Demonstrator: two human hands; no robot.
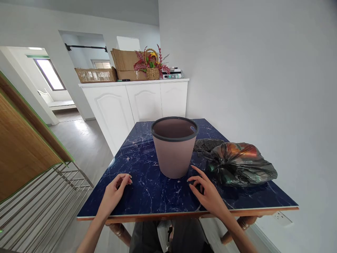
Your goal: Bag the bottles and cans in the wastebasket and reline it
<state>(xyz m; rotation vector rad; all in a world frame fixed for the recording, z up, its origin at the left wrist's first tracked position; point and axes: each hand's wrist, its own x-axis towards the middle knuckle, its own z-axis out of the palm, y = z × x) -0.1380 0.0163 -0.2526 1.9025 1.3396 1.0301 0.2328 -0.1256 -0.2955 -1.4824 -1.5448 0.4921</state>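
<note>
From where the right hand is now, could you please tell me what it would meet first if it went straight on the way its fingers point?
Most likely the pinkish bin, low on its side: the right hand points toward it, though the gap is hard to judge from this view.

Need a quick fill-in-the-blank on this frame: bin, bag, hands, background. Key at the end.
1. The bin stands ____ on the table.
2. The plastic bag is ____ in colour.
3. The ____ hand is nearer the bin than the other hand.
4. The flower basket sits on a ____ cabinet.

Missing words: upright; black; right; white.
</note>
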